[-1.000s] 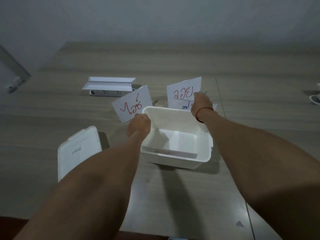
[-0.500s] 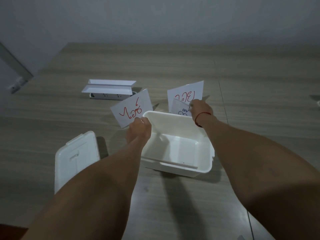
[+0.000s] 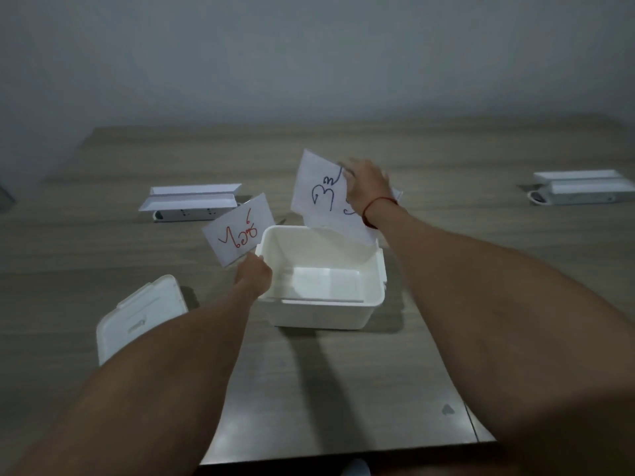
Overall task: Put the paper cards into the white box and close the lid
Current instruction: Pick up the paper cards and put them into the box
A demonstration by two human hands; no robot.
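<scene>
The open white box (image 3: 372,305) stands in the middle of the wooden table (image 3: 103,255). Its white lid (image 3: 137,321) lies flat to the left. My left hand (image 3: 253,275) pinches a paper card with red writing (image 3: 238,228) at the box's left rim, holding it upright. My right hand (image 3: 366,183) grips a stack of cards, the front one with blue writing (image 3: 319,194), tilted over the box's far rim. A thin card lies flat inside the box along the near wall.
A white power strip with folded white paper on it (image 3: 192,201) sits at the back left. A similar one (image 3: 584,187) lies at the far right. The table's near edge (image 3: 343,456) runs just below my forearms.
My right hand has gathered the blue-writing card in front of the red one and raised the stack, tilting it over the box's far rim. My left hand and its card stayed put.
</scene>
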